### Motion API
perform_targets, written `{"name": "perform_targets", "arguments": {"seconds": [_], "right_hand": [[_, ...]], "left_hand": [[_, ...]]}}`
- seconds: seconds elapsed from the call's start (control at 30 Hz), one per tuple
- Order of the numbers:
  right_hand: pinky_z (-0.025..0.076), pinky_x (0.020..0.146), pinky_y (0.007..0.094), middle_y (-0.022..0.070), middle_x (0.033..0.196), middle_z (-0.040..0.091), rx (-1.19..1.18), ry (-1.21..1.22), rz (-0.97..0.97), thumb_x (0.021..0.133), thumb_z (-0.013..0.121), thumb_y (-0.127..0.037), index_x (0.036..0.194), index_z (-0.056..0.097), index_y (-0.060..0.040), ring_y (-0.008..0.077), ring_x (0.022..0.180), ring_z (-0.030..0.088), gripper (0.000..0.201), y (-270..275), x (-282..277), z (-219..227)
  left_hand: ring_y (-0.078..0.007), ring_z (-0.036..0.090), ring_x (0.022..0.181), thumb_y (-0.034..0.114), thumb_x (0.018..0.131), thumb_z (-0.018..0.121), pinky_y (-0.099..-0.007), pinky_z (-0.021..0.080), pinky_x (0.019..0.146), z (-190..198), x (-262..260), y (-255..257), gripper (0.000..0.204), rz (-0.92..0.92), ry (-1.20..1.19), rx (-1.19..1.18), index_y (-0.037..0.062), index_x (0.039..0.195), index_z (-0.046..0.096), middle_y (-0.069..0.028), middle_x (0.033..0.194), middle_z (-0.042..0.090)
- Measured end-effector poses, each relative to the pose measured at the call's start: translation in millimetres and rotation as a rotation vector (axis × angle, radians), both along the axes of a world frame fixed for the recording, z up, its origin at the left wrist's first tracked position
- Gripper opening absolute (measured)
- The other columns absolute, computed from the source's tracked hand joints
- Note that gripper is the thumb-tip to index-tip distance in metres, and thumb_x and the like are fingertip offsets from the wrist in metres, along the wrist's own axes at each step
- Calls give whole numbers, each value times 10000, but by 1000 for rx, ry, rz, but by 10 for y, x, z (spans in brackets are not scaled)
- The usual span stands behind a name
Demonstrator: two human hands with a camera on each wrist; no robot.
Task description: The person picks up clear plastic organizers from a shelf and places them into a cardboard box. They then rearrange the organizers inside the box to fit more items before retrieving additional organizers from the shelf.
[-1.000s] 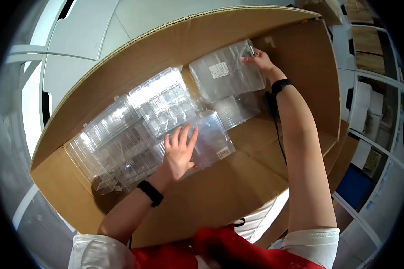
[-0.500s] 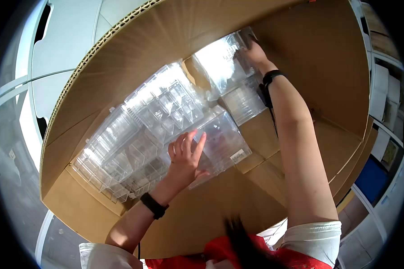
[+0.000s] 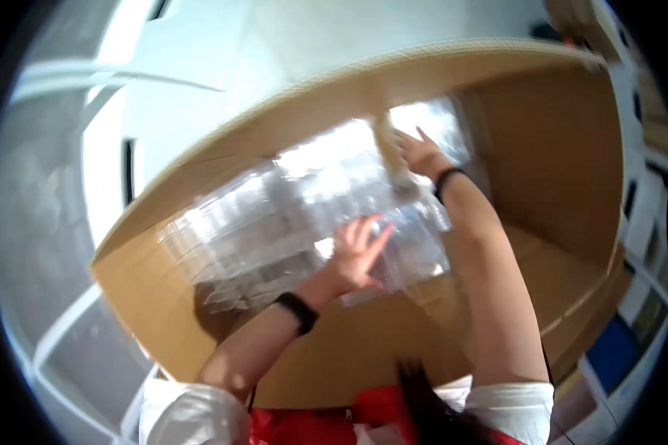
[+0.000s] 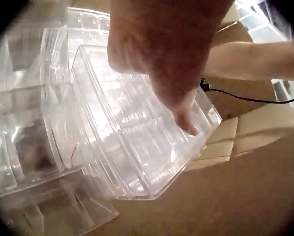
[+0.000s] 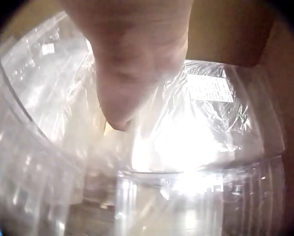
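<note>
Several clear plastic organizer boxes (image 3: pixel 230 230) sit inside a large cardboard box (image 3: pixel 557 148). My left hand (image 3: pixel 356 256) rests with spread fingers over a clear plastic box (image 3: pixel 421 256) near the middle; the left wrist view shows the thumb above its ridged surface. Farther right, my right hand (image 3: pixel 423 154) lies at the left edge of a film-wrapped clear box (image 3: pixel 447 127), by the gap beside it, fingers extended. A white label (image 5: pixel 210 88) shows on that wrapped box in the right wrist view. My right fingertips are hidden there behind the hand.
The cardboard box's tall far wall (image 3: pixel 274 126) rises behind the plastic boxes. A black cable (image 4: pixel 255 99) runs near the right arm in the left wrist view. Shelves (image 3: pixel 649 304) stand outside at the right, pale cabinets (image 3: pixel 185 74) at the far left.
My right hand has moved from the wrapped box's far right corner to its left edge. My left hand stays over the middle box. The head view has shifted.
</note>
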State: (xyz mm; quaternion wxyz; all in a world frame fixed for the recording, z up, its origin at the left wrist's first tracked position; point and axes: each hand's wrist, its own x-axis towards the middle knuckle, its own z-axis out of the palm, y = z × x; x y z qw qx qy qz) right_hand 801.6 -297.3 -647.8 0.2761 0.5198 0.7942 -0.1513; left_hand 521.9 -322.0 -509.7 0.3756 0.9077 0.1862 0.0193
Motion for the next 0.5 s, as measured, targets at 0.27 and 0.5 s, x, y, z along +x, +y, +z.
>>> {"name": "perform_targets", "arguments": {"seconds": [0.27,0.5], "right_hand": [[222,1027,527,73,1382,317,-140,200,-509,816,520,-294,1209,500,-167,271,1270,293,414,-47,351,1065],[354,948,482,105,1247,467,-261,-59,-568,818,493,-357,1174,510,-155,298,1151,442,411,-396,716,2252]], "left_hand": [[-373,128,1301,322,512,821,-561,138,1023,347,111,-211,1191,-45,396,-140,149,1406,55,-162,1430,51],[-313,225,1285,146,710,614,-575,201,1006,286,-14,-117,645,55,371,-38,146,1308,374,-112,1420,197]]}}
